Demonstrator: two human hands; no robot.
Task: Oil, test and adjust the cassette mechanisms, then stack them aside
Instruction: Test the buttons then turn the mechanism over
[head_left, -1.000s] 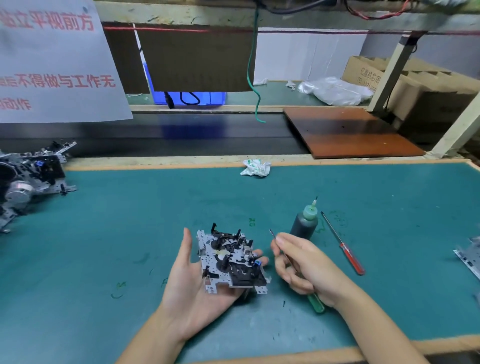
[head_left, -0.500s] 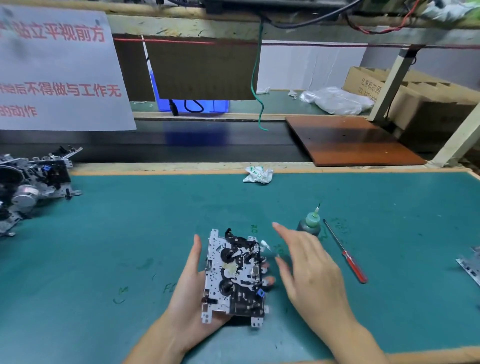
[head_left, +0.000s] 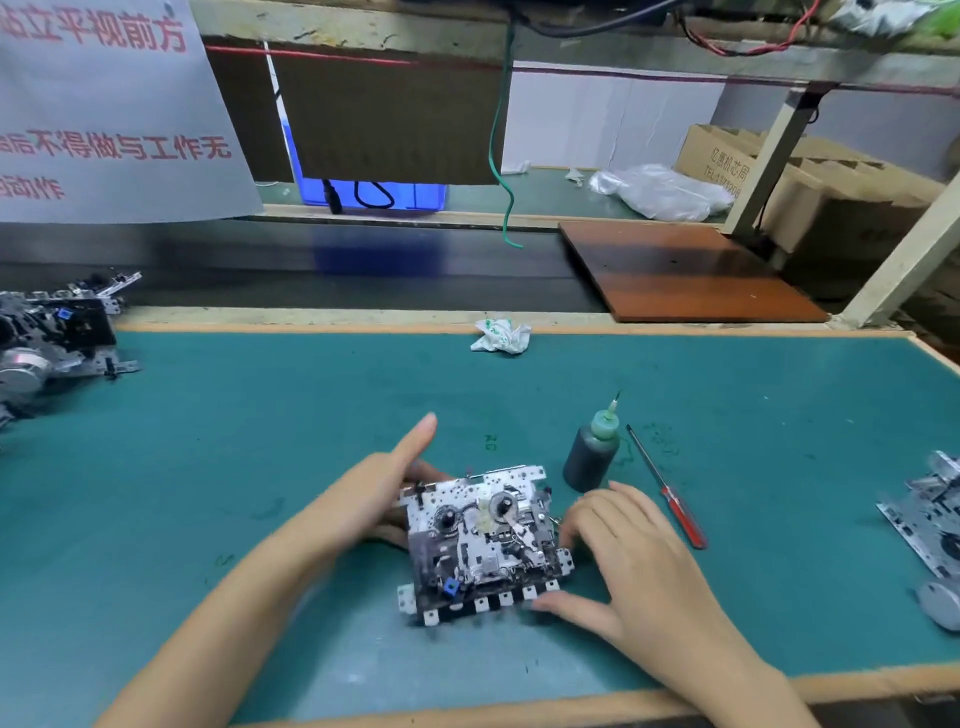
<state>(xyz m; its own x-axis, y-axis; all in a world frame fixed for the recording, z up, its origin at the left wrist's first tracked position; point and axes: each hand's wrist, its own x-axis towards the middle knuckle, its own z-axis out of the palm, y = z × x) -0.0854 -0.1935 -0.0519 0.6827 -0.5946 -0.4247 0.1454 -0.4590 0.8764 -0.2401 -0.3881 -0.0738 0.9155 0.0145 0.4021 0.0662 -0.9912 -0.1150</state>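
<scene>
A silver cassette mechanism (head_left: 483, 540) with two reel hubs facing up sits low over the green mat (head_left: 260, 441), held between both hands. My left hand (head_left: 379, 493) holds its left side, fingers tucked behind the plate and one digit sticking straight up. My right hand (head_left: 628, 561) grips the right side, with the thumb along the front edge and curled fingers on the right edge. A dark oil bottle (head_left: 592, 457) with a green needle nozzle stands just behind the right hand.
A red-handled screwdriver (head_left: 670, 499) lies right of the bottle. Several finished mechanisms (head_left: 47, 338) are piled at the far left, and another mechanism (head_left: 930, 514) lies at the right edge. Crumpled paper (head_left: 500, 335) sits at the mat's back edge, before a brown board (head_left: 685, 270).
My right hand let go of the green-handled tool and moved onto the mechanism's right side. The mechanism turned from lying in my left palm to being held by both hands.
</scene>
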